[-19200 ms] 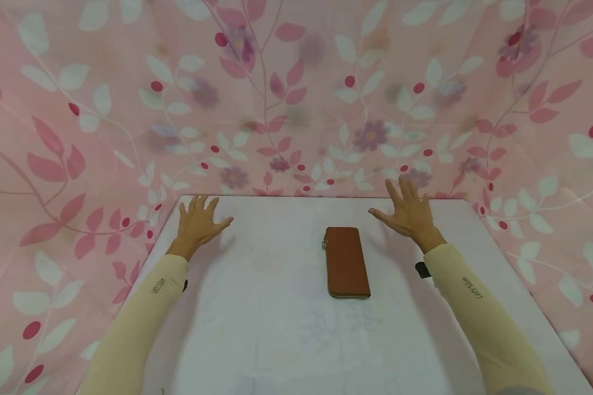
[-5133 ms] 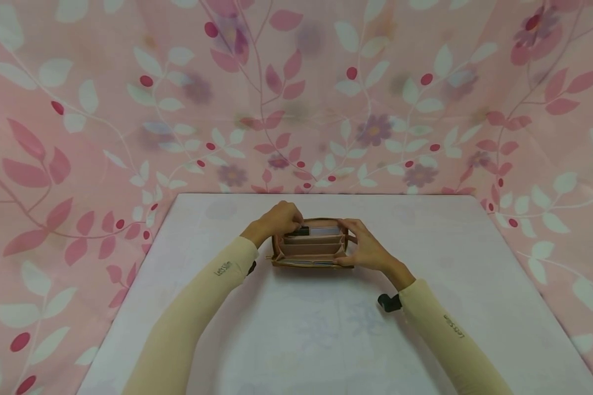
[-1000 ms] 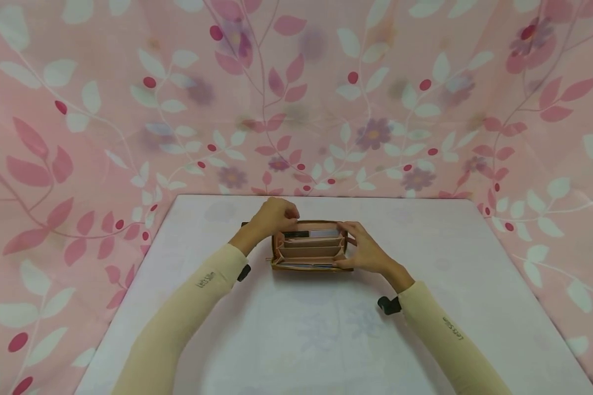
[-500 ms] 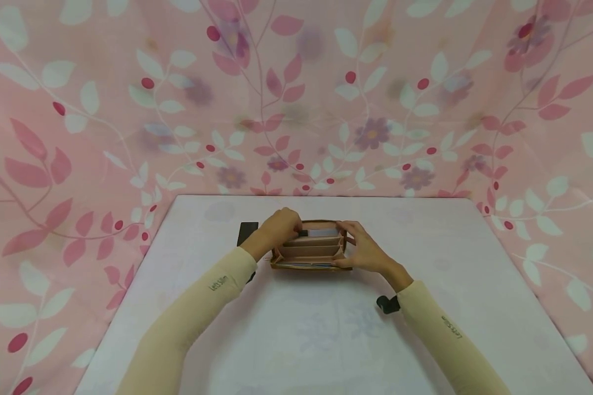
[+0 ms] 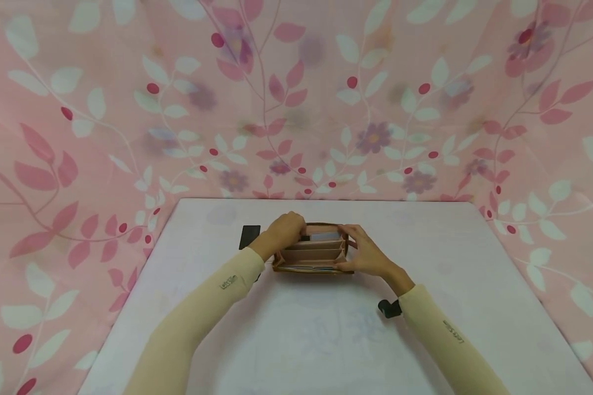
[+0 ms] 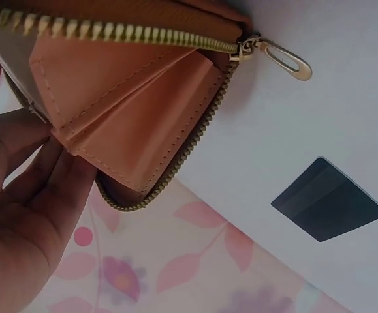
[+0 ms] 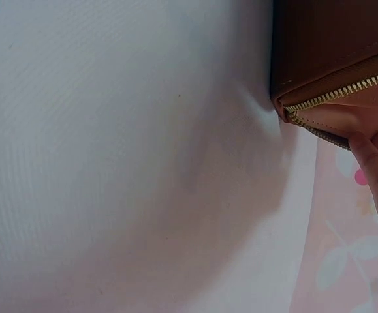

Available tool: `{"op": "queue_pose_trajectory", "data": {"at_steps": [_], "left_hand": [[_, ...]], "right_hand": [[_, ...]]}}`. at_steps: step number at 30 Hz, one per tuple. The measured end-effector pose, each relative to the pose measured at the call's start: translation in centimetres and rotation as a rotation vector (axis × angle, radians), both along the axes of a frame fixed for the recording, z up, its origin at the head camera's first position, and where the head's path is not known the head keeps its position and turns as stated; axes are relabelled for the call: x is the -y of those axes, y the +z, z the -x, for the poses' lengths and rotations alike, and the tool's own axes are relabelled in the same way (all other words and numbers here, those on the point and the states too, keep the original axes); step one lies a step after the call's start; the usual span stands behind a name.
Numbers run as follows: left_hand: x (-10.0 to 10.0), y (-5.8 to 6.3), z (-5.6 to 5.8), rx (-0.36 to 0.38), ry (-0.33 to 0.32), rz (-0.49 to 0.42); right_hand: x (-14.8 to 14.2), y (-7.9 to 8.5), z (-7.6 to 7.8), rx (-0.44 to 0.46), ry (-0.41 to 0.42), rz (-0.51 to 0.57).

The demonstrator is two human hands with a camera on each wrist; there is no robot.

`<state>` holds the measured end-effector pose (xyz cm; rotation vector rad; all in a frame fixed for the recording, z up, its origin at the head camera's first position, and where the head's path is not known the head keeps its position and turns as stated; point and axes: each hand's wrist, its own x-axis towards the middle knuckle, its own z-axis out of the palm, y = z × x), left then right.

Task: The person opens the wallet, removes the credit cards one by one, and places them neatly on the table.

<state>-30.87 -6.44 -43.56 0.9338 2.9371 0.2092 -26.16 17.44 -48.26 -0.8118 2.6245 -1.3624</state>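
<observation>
A brown zip wallet (image 5: 311,255) stands unzipped on the table, its pleated compartments facing up. My right hand (image 5: 368,252) holds its right end, thumb at the front edge and fingers at the back. My left hand (image 5: 285,231) bends over the back left corner, fingers reaching into the rear compartment beside a dark card edge (image 5: 305,238). Its fingertips are hidden, so I cannot tell whether they pinch that card. A pale card (image 5: 325,236) shows to the right in the same compartment. A black card (image 6: 326,199) lies flat on the table left of the wallet.
The white-covered table (image 5: 296,340) ends at a pink floral curtain (image 5: 296,109) behind. A gold zip pull (image 6: 286,60) sticks out at the wallet's left end. Card edges (image 5: 308,268) show along the wallet's front. Dark wrist camera (image 5: 389,309) sits under the right sleeve.
The wallet, flat and zipped at first, is now open in my right hand. A black card now lies at left. In the last second my left hand moved right, back into the wallet.
</observation>
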Motion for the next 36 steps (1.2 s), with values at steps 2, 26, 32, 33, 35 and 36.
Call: {"op": "queue_pose_trajectory", "data": {"at_steps": [2,26,32,33,35,36], "left_hand": [[0.1,-0.1,0.0,0.016,0.0,-0.017],[0.4,2.0,0.8,-0.03,-0.068,-0.162],[0.4,3.0,1.0,-0.051,-0.098,-0.159],[0.5,3.0,1.1,-0.048,-0.101,-0.158],[0.6,3.1,1.1,-0.063,-0.113,-0.168],[0.7,3.3,1.0,-0.065,-0.118,-0.183]], "right_hand": [[-0.1,-0.4,0.2,-0.003,-0.002,-0.015],[-0.2,-0.6,0.3,-0.017,0.009,0.001],[-0.2,-0.6,0.4,-0.01,-0.007,-0.018],[-0.2,-0.6,0.4,-0.01,-0.007,-0.023],[-0.2,-0.6,0.3,-0.01,-0.004,-0.024],[-0.2,-0.7,0.3,-0.011,-0.005,-0.025]]}}
